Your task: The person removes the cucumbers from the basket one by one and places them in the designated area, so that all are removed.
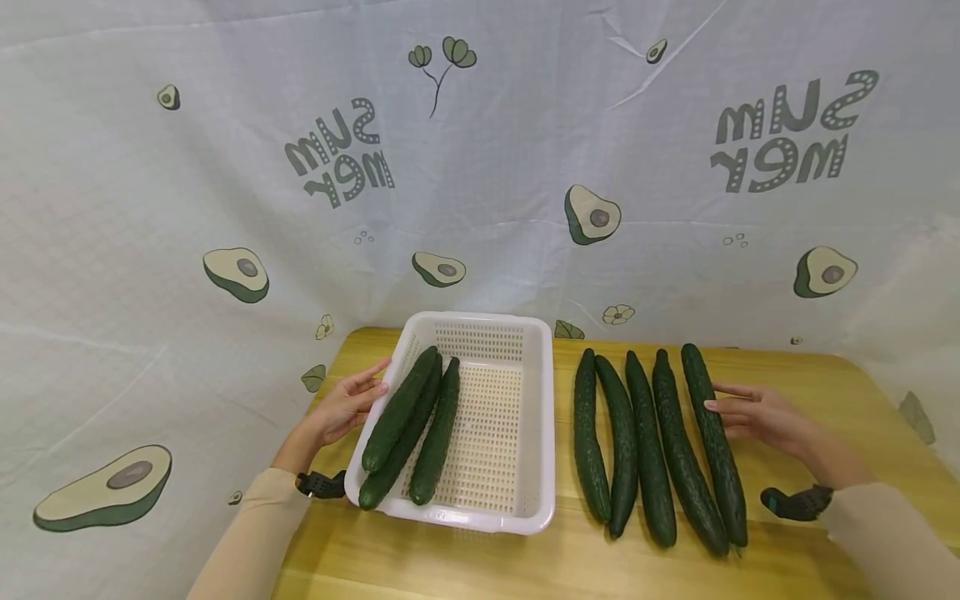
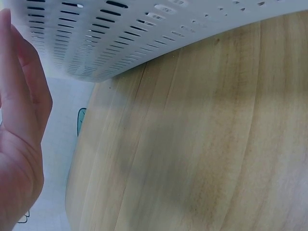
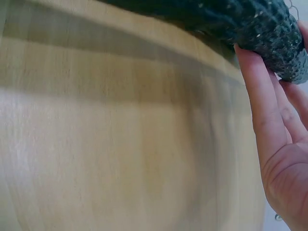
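A white perforated plastic basket (image 1: 542, 433) stands on the table with three cucumbers (image 1: 435, 442) leaning along its left side. My left hand (image 1: 348, 404) is at the basket's left wall, its fingers extended beside the rim; the left wrist view has the same hand (image 2: 19, 110) next to the slotted wall (image 2: 110, 29). To the right of the basket several cucumbers (image 1: 648, 450) lie side by side, lengthwise. My right hand (image 1: 761, 417) touches the outermost cucumber (image 1: 716, 442) with its fingertips. In the right wrist view its straight fingers (image 3: 262, 96) meet the bumpy cucumber (image 3: 260, 29) from the side.
The wooden table (image 1: 420, 567) has rounded back corners. Behind it hangs a pale curtain (image 1: 495, 167) printed with avocados and lettering. Each wrist wears a dark strap device, the left (image 1: 322, 485) close to the basket's front left corner.
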The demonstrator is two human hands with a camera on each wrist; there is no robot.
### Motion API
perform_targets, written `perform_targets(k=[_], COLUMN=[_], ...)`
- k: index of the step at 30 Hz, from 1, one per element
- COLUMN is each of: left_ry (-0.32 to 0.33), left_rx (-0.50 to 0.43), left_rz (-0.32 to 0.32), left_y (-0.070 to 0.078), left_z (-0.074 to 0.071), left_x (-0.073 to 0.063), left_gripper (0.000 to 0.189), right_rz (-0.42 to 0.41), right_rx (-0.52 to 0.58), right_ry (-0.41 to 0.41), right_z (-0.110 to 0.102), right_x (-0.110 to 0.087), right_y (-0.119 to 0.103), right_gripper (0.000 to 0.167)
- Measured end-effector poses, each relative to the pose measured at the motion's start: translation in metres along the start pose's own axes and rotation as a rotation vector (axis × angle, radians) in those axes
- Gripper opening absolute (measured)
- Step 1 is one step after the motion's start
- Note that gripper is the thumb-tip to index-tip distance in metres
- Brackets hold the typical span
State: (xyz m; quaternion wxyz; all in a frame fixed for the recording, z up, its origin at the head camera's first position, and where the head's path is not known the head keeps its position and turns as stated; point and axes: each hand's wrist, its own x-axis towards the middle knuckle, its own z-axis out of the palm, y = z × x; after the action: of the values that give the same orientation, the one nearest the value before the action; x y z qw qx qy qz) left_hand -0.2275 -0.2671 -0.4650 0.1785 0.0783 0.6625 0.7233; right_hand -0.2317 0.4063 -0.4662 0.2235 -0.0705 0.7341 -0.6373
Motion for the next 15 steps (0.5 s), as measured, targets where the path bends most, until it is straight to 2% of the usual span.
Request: perform_targets(k=[6, 10, 15], left_ry=[0.002, 0.01, 0.012], left_rx=[0.008, 0.012, 0.016], left_rz=[0.004, 0.0, -0.007], left_y=[0.0, 0.0, 0.0], left_z=[0.0, 0.0, 0.0], left_x=[0.0, 0.0, 0.0], left_gripper=[0.059, 0.06, 0.061], right_rz=[0.032, 0.05, 0.071], right_rx=[-0.054, -0.102, -0.093], right_ry=[0.02, 0.035, 0.026], right_z=[-0.001, -0.001, 0.0], right_x=[0.002, 0.004, 0.007], right_y=[0.004, 0.007, 0.011], right_gripper=[0.036, 0.045, 0.046])
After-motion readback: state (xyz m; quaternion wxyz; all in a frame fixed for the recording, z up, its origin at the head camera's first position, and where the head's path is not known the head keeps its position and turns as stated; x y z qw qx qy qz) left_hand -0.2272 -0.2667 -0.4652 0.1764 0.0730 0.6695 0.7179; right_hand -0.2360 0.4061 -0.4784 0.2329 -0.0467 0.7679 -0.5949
